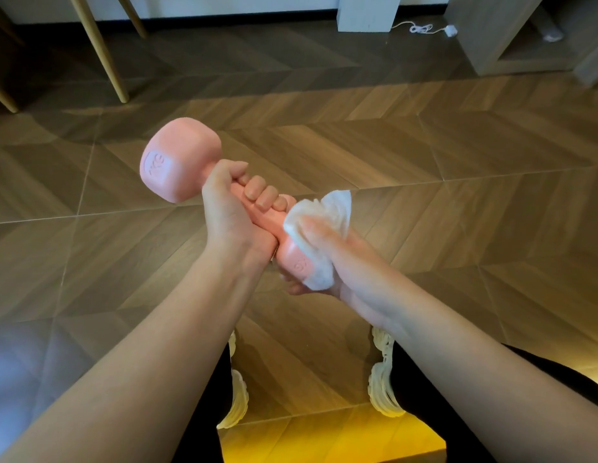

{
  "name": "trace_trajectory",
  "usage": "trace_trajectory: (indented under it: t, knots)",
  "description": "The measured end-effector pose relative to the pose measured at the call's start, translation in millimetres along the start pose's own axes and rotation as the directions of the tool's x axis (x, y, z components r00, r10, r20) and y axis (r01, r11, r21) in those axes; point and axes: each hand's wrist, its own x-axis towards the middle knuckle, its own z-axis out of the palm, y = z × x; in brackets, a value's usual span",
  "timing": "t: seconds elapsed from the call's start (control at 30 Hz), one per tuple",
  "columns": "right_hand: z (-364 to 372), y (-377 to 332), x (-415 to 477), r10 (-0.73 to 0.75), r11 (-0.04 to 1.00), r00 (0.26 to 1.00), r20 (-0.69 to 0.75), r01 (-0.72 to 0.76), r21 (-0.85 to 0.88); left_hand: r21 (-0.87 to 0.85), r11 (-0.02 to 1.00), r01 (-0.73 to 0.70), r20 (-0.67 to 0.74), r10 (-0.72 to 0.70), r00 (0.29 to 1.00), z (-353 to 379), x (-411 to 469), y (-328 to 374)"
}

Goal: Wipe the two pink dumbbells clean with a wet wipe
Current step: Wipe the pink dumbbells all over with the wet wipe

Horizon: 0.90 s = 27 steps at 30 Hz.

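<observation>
- Holding one dumbbell (180, 162) up in mid-air over the floor (424, 162), tilted, far head up and left, near head low by the wrists; no sign of the second one anywhere in view.
- Could slide through the left grip (231, 208) with damp from the wipe (327, 212) spreading onto the handle. A judgement only, no slipping to be seen right now.
- Would fall straight toward the shoes (384, 379) below, going by the spot over them.
- Could leave the handle unwiped, covered by the left fingers, without a change of hold later on.
- Could shed the wipe from the right grip (344, 262) too: bunched loosely, with one flap poking up free past the near head.
- Over to the poses. Left grip: clamped round the handle, wrapping fingers over the top, pointing the thumb at the far head, reaching in from lower left.
- Right grip: closed on the wipe and cupped round the near head, pressing cloth to the upper face with the thumb, showing fingertips underneath, coming in from lower right.
</observation>
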Motion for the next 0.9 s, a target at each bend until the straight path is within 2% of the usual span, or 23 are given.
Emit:
trace_trajectory:
  t: [0.07,0.2,0.3,0.4,0.5,0.57,0.63,0.7,0.77,0.83,0.9]
  knots:
    - [-0.9,-1.4,1.5,0.044,0.999,0.998,-0.032,-0.044,0.014,0.001,1.000,-0.003,0.058,0.003,0.998,0.2,0.3,0.5]
    - [-8.7,-8.6,-7.0,0.159,0.968,0.978,0.138,-0.182,0.171,0.012,1.000,-0.015,0.191,0.012,0.981,0.3,-1.4,5.0]
    - [-9.1,-3.3,-9.5,0.093,0.976,0.987,0.135,-0.117,0.183,0.075,0.997,-0.028,0.101,0.020,0.995,3.7,-3.0,3.3]
    - [-5.4,3.4,-3.7,-0.024,1.000,1.000,-0.001,0.024,-0.014,0.060,0.998,-0.011,-0.014,0.011,1.000,5.5,-1.9,0.9]
    - [0.6,6.4,1.0,-0.157,0.974,0.984,-0.090,0.139,-0.178,0.018,1.000,0.018,-0.059,-0.017,0.998,4.3,-0.6,1.4]
    - [0.9,2.7,1.9,-0.099,0.983,0.994,-0.041,0.092,-0.157,0.003,1.000,0.031,-0.077,-0.031,0.997,3.5,0.4,4.5]
    - [-4.3,-3.1,0.7,-0.020,0.994,0.997,0.070,0.028,-0.106,-0.023,0.999,0.031,-0.091,-0.033,0.995,2.5,2.0,8.5]
    - [-9.1,-3.0,-0.1,-0.015,0.995,0.990,0.143,0.029,-0.097,-0.043,0.999,0.033,-0.099,-0.037,0.994,0.2,2.7,10.2]
    - [-6.2,2.5,0.7,-0.057,0.988,0.994,0.090,0.069,-0.136,-0.023,0.999,0.027,-0.100,-0.029,0.995,-1.5,2.5,7.2]
    - [-0.1,6.8,3.3,-0.112,0.979,0.993,-0.036,0.104,-0.176,0.008,1.000,0.016,-0.092,-0.016,0.996,-0.7,2.5,2.4]
    - [1.9,5.2,4.6,-0.113,0.983,0.991,-0.070,0.101,-0.157,0.018,1.000,0.016,-0.084,-0.014,0.996,2.3,2.6,0.8]
